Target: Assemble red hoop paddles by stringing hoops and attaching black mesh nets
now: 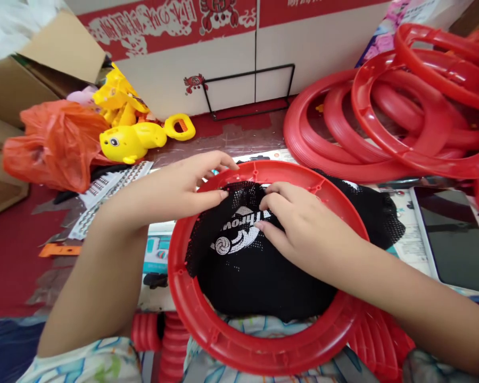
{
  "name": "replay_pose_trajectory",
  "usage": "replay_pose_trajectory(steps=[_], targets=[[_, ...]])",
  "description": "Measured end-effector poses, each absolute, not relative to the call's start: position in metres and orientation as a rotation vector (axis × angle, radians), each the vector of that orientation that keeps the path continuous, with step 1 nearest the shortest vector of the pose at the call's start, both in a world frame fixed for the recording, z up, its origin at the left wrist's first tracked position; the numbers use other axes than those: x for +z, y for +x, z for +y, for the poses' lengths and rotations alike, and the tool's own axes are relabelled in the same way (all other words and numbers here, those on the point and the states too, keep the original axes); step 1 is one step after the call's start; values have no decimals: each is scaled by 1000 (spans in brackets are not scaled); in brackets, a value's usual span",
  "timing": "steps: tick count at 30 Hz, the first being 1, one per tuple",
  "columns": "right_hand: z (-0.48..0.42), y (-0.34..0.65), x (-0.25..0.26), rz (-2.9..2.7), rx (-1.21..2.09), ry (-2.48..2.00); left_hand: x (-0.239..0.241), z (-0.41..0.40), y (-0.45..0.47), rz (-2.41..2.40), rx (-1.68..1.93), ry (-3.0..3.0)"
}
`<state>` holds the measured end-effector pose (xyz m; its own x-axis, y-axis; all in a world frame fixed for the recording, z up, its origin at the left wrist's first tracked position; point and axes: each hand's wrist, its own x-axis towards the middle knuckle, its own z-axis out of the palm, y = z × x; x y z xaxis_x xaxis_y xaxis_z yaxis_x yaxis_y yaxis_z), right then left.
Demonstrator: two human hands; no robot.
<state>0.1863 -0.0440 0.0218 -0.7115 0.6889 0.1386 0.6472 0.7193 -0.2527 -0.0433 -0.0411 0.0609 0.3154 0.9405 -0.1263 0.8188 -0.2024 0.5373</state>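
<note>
One red ring (239, 346) lies at the near edge of the table (8, 255), partly over the person's lap, with one black net (255, 282) bearing a white print bunched inside it. Both hands grasp the net at the ring's far inner rim: the left hand (191, 186) pinches the mesh with its fingers lying over the rim, and the right hand (299, 223) pinches it just beside the print. A pile (383, 154) of at least four more red rings fills the far right corner; they overlap too much for an exact count. One tablet (455, 239) lies at the right edge. One yellow toy (130, 141) and one orange bag (56, 141) sit far left, before one box (223, 69). Bare table remains at the near left and between ring and box.
</note>
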Motion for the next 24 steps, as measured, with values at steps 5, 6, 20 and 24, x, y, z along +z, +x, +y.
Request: replay_pose_trajectory(steps=[5, 6, 20, 24], targets=[[-42, 181, 17, -2664, 325, -1069, 46, -28, -34, 1582, 439, 1868], [-42, 181, 15, -2662, 295, -1055, 44, -27, -32, 1552, 490, 1827], [-41, 188, 23, -2407, 90, -716, 43, -48, -35, 1425, 751, 1810], [-40, 188, 27, -2436, -82, -667, 44, -55, -34, 1421, 791, 1803]])
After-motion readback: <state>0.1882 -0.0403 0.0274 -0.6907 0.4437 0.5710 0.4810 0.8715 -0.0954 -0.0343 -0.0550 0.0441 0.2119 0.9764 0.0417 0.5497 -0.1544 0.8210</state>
